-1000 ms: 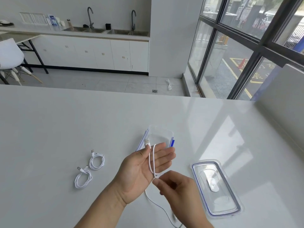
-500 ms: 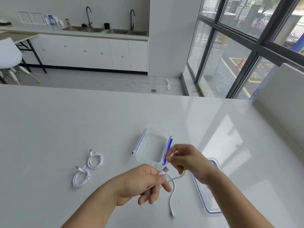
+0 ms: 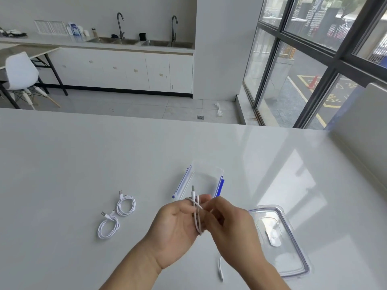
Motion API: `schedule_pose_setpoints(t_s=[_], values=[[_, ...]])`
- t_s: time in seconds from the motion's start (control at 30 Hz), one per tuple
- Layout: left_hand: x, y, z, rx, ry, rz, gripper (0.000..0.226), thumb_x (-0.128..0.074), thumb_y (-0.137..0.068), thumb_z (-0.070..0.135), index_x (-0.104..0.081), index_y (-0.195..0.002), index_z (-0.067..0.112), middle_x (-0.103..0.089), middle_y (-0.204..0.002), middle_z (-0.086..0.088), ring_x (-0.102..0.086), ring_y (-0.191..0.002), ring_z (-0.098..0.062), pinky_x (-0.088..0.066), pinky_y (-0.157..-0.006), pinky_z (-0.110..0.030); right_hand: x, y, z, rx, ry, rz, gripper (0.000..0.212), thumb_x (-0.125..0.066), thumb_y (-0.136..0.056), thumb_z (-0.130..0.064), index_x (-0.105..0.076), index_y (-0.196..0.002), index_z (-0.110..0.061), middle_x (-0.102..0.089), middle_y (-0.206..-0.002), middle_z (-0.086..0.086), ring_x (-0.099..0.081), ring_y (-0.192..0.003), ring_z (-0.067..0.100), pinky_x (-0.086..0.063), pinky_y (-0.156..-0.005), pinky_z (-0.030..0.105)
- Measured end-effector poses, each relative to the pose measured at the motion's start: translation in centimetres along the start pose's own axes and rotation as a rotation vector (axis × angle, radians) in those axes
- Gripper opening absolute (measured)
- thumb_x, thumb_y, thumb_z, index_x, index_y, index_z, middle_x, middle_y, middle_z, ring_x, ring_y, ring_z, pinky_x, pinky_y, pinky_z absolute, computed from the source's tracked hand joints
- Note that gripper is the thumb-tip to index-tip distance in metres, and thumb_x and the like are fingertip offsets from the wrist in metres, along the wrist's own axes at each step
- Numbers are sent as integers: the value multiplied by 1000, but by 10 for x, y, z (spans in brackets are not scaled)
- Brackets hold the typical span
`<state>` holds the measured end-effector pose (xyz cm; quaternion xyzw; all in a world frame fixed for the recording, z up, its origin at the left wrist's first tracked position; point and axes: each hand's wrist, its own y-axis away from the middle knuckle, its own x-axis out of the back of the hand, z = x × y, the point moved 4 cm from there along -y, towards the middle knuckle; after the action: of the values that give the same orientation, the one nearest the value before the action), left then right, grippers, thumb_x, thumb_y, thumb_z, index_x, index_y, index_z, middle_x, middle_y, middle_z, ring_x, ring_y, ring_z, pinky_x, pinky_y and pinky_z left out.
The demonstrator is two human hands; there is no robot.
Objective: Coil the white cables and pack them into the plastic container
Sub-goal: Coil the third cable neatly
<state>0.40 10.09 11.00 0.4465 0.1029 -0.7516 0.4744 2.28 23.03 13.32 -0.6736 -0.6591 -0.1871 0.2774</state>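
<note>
White cable [image 3: 197, 216] wound round the fingers of the left grip [image 3: 173, 229], pinched by the right grip [image 3: 232, 231] too, loose end hanging down below. Plastic container [image 3: 204, 180] open just behind both grips, lid [image 3: 278, 239] right of them, two coiled cables [image 3: 125, 206] left on the bench [image 3: 62, 164].

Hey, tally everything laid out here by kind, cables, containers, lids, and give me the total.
White cables: 3, one held between left hand and right hand
Clear plastic container: 1
Clear lid: 1
Total: 5
</note>
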Motion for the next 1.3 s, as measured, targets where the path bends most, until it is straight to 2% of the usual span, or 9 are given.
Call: schedule_pose_setpoints(t_s=[0.13, 0.23, 0.5, 0.6, 0.73, 0.83, 0.93, 1.13, 1.3], values=[[-3, 0, 5, -58, 116, -26, 51, -55, -78, 16, -53, -125, -4, -60, -135, -26, -58, -117, -40, -47, -98, -45, 0, 12, 1, 130, 51, 66, 5, -61, -96, -32, -56, -96, -35, -59, -61, -22, -55, -58, 7, -38, -51, 16], [-1, 0, 10, -105, 156, -35, 61, -60, -83, 24, -48, -136, -4, -56, -140, -30, -54, -131, -44, -34, -115, -53, -4, 25, 1, 180, 52, 90, 5, -59, -95, -38, -60, -99, -34, -59, -59, -9, -56, -56, 13, -51, -57, 31], [0, 6, 13, -128, 168, -35, 82, -60, -86, 58, -44, -145, 3, -54, -142, -30, -52, -133, -45, -31, -117, -52, -34, 37, 50, -53, -281, -137, 22, -67, -97, -20, -71, -95, -42, -66, -59, -6, -59, -55, 5, -54, -61, 25], [-2, 9, 11, -87, 178, -78, 89, -56, -85, 65, -42, -147, 2, -51, -144, -32, -50, -134, -47, -36, -115, -54, -42, 29, 68, -99, -405, -318, 10, -69, -94, -33, -79, -95, -34, -67, -63, -2, -64, -62, 11, -56, -65, 30], [-5, 14, 8, 9, 127, -171, 101, -47, -84, 75, -41, -144, -5, -50, -142, -36, -63, -115, -47, -51, -95, -50, -40, 13, 83, -146, -325, -553, 42, -70, -86, -57, -79, -92, -16, -73, -75, 5, -66, -72, 11, -56, -79, 35], [1, 14, 7, 38, 14, -146, 99, -48, -81, 76, -55, -135, -7, -67, -114, -31, -69, -72, -36, -53, -67, -38, -29, -10, 93, -114, -86, -638, 27, -72, -91, -39, -75, -85, -13, -72, -72, 2, -64, -69, 8, -55, -78, 32], [2, 15, 7, 102, -161, -177, 99, -36, -84, 79, -59, -131, -5, -69, -97, -26, -65, -56, -28, -46, -61, -36, -11, -37, 93, -130, 85, -597, 10, -71, -88, -23, -73, -79, -19, -69, -67, -5, -62, -66, 9, -51, -70, 31], [8, 18, -8, 374, -805, -171, 112, -15, -73, 94, -57, -128, 6, -74, -98, -23, -66, -57, -24, -44, -57, -32, 18, -65, 46, -257, -450, -713, 14, -70, -79, -10, -65, -75, 2, -45, -52, 4, -47, -46, 16, -53, -56, 28], [17, 12, -8, 328, -899, -7, 106, -12, -73, 92, -53, -132, 14, -77, -107, -17, -73, -83, -33, -45, -67, -35, 21, -51, 8, -156, -181, -526, 24, -68, -88, -28, -65, -68, -16, -50, -48, -10, -48, -48, 12, -49, -52, 28]])
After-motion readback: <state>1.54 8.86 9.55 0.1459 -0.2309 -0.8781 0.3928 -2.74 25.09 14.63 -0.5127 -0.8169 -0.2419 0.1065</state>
